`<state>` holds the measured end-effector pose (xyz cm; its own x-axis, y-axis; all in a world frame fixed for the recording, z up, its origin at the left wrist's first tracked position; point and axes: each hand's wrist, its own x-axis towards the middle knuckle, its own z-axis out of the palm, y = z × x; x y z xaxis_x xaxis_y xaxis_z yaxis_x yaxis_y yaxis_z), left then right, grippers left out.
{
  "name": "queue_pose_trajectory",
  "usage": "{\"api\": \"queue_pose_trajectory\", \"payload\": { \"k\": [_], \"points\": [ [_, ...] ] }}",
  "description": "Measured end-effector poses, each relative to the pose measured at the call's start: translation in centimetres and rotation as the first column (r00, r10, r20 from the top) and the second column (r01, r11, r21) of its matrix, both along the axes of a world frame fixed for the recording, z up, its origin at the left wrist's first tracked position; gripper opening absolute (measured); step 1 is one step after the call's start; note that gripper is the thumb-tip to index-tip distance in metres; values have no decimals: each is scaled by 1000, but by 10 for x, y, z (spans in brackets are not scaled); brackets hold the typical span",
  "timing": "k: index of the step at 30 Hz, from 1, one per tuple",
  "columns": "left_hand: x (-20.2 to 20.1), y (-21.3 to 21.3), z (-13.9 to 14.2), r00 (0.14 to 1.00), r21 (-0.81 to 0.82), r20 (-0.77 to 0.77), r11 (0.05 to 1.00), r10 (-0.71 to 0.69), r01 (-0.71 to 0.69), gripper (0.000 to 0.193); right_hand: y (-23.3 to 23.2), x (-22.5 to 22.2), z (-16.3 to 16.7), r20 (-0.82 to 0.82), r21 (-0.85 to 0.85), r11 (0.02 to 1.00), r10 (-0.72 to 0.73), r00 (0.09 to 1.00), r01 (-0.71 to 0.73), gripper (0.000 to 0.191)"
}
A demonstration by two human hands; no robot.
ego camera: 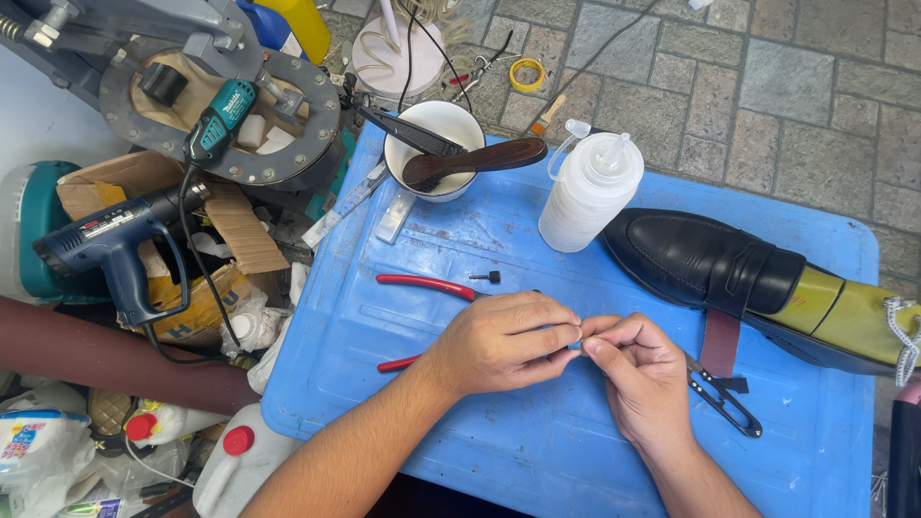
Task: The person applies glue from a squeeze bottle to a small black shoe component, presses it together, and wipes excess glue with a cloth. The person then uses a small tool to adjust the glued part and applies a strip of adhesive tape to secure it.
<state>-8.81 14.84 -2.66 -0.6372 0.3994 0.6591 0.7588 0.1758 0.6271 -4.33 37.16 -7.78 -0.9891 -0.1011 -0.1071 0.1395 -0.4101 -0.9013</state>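
My left hand (504, 341) and my right hand (638, 374) meet fingertip to fingertip over the blue plastic table (403, 384), pinching something tiny between them that I cannot make out. Red-handled pliers (422, 284) lie under and behind my left hand. Small black thread snips (724, 403) rest beside my right hand. A black leather shoe (700, 259) on a yellow-green shoe last lies at the right with a brown strap (720, 341) hanging from it.
A white squeeze bottle (585, 192) stands behind the hands. A white bowl (436, 144) holds a brown-handled brush and a black tool. A small black screw (489, 277) lies near the pliers. Left of the table: blue heat gun (110, 240), teal rotary tool (216, 120), bottles, clutter.
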Motion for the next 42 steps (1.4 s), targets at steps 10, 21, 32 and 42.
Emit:
{"api": "queue_pose_trajectory", "payload": {
  "k": [10, 21, 32, 42],
  "points": [
    [0, -2, 3, 994, -60, -109, 998, 16, -23, 25, -1, 0, 1, 20, 11, 999, -30, 999, 30, 8],
    [2, 0, -15, 995, 78, 97, 997, 16, -24, 49, -2, 1, 0, -54, 55, 997, -53, 997, 56, 12],
    [5, 5, -11, 997, 56, 74, 998, 32, -36, 42, -2, 2, 3, -65, 83, 995, -53, 997, 58, 11],
    [6, 6, -11, 982, 27, 190, 999, 22, -28, 35, -4, 2, 8, -91, 102, 993, -57, 994, 66, 11]
  ]
}}
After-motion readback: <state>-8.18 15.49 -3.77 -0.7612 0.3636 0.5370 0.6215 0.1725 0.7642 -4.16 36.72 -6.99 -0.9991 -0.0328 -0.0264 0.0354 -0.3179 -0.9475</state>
